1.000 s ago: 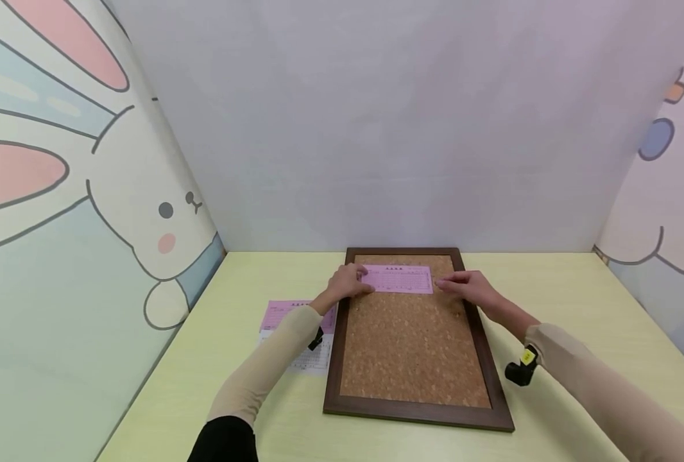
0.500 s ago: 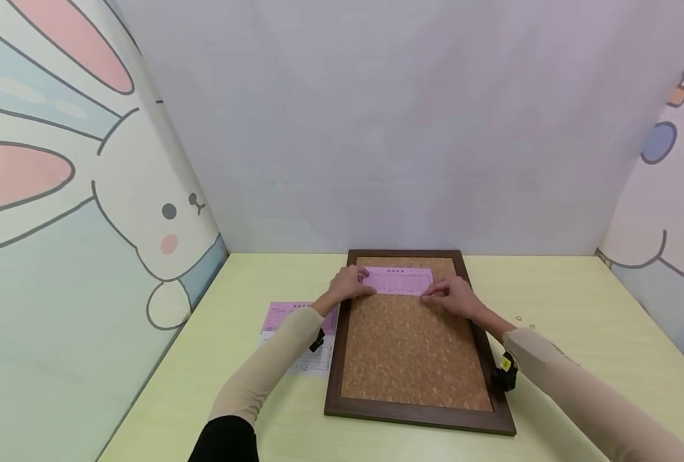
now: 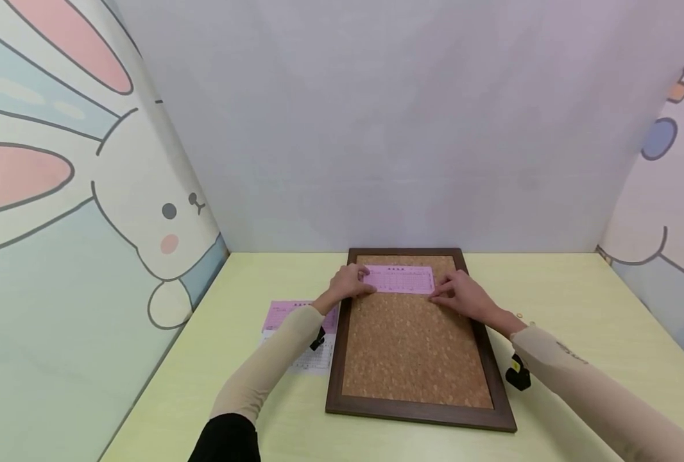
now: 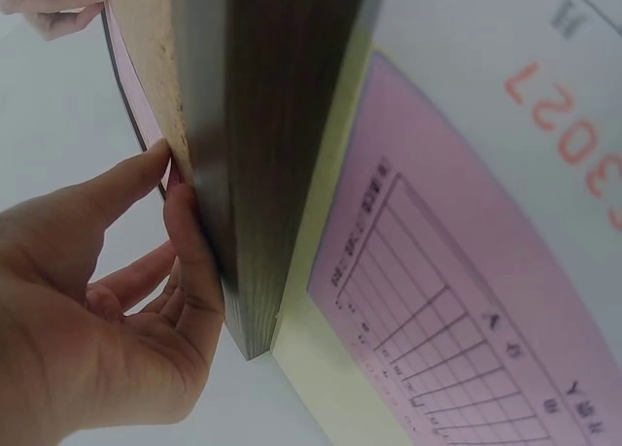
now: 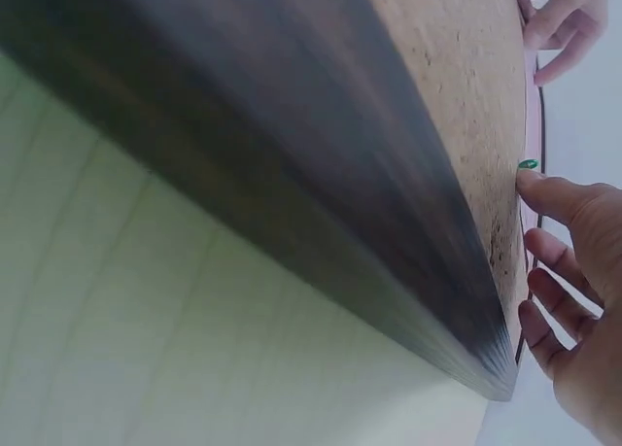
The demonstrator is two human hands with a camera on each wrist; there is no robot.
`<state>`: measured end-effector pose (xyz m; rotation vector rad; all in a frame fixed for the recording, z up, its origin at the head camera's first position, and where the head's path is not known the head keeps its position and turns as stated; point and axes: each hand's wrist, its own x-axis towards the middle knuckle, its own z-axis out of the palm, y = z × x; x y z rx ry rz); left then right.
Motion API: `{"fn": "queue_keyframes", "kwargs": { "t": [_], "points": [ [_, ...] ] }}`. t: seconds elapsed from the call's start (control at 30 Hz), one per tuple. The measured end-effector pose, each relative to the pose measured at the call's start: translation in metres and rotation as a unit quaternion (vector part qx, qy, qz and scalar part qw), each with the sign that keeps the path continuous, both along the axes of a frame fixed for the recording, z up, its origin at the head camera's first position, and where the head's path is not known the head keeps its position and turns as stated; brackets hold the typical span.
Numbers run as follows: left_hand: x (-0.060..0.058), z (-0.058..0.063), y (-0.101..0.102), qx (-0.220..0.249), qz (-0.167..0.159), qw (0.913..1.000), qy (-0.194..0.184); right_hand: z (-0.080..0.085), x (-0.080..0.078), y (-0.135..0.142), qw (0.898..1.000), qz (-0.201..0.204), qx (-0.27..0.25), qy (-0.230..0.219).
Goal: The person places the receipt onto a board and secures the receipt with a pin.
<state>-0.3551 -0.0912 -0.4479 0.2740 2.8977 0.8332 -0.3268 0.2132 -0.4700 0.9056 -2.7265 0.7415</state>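
A pink printed slip (image 3: 398, 280) lies across the upper part of a cork board (image 3: 414, 353) in a dark wooden frame (image 3: 411, 410). My left hand (image 3: 348, 281) holds the slip's left end, thumb at the lower corner and fingers above. At the lower right corner is my right hand (image 3: 463, 295), thumb and forefinger together. In the right wrist view the thumb tip meets a small green thing (image 5: 528, 163) with a rounded end, pinched against the slip; the forefinger is hidden there. The other fingers of the right hand (image 5: 573, 271) are loosely bent.
Left of the frame, partly under the left forearm, lie another pink slip (image 3: 287, 313) and a white printed sheet (image 3: 316, 356). Two small ring-like pieces (image 3: 520, 316) lie on the pale table (image 3: 573, 301) by the right wrist. A grey wall (image 3: 411, 128) stands behind.
My right hand moved from beyond the slip's right edge left to its lower right corner, then shifted slightly right. The left hand and the slip have stayed in place.
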Motion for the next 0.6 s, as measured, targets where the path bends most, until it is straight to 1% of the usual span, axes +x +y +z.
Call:
{"fn": "queue_keyframes", "kwargs": {
  "t": [0.1, 0.2, 0.4, 0.5, 0.6],
  "points": [
    [-0.0012, 0.0000, 0.0000, 0.002, 0.001, 1.0000, 0.000, 0.0022, -0.0021, 0.0025, 1.000, 0.008, 0.011, -0.004],
    [-0.0005, 0.0000, 0.0003, 0.003, 0.002, 1.0000, -0.002, 0.0037, -0.0035, 0.0047, 1.000, 0.011, 0.006, -0.029],
    [0.0022, 0.0022, 0.0017, 0.005, 0.000, 1.0000, -0.002, 0.0054, -0.0017, 0.0039, 0.996, -0.023, -0.032, -0.075],
    [0.0032, 0.0031, 0.0027, 0.004, 0.005, 1.0000, 0.001, 0.0050, -0.0010, 0.0010, 0.996, -0.024, -0.041, -0.081],
    [0.0031, 0.0023, 0.0041, 0.006, 0.006, 1.0000, 0.001, 0.0041, -0.0014, -0.0003, 0.996, -0.027, -0.033, -0.078]
  ]
}}
